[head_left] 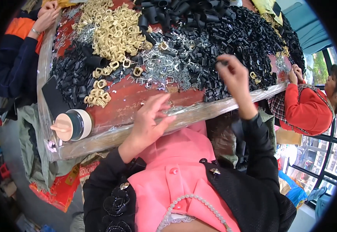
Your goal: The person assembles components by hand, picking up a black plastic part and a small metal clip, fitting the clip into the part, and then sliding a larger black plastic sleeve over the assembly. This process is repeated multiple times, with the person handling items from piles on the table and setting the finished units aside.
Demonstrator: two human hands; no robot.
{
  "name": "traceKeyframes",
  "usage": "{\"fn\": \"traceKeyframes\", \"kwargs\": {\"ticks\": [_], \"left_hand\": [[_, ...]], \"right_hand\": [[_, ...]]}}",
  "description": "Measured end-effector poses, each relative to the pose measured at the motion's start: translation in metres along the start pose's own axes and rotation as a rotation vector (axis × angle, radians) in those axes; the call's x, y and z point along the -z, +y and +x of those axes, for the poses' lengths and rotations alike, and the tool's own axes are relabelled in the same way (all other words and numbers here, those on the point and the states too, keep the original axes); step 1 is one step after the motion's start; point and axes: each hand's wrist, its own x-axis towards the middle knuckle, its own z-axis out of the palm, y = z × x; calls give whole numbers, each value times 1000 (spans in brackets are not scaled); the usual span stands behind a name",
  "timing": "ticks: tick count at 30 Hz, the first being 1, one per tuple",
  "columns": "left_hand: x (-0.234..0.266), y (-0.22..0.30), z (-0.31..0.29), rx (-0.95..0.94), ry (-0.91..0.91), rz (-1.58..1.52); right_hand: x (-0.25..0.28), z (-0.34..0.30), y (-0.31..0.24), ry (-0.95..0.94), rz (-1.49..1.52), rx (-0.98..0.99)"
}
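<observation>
My left hand [150,118] is just above the near edge of the table [124,98], its fingers spread and nothing seen in them. Over the near side of a heap of small black plastic pieces [245,42], my right hand [235,79] is closed, slightly blurred. A small black plastic piece [223,62] shows at its fingertips; its exact shape is unclear. Between and beyond my hands lie loose silver metal hooks [161,62]. A big pile of tan oval rings [118,34] rises farther left, with a smaller group of tan rings [98,97] nearer.
A lidded cup [79,124] stands at the near left corner beside a flat black panel [54,96]. Black tubes [176,11] lie at the far side. A person's hands [48,15] rest at the left edge; another person in red [307,108] sits at the right.
</observation>
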Motion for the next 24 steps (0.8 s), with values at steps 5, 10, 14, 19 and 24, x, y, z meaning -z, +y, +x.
{"fn": "traceKeyframes", "kwargs": {"ticks": [5,10,14,19,24], "left_hand": [[2,-5,1,-244,-15,183],[28,-7,-17,280,-51,-495],[45,-15,-26,259,41,-738],[46,-15,-28,344,19,-845],[40,-8,-21,361,7,-786]], "right_hand": [[-48,-62,-51,-465,481,132],[-61,-56,-48,-552,726,27],[-81,-48,-27,-419,-11,466],[-99,-47,-25,-394,-242,536],[-93,-49,-22,-387,-276,446]]}}
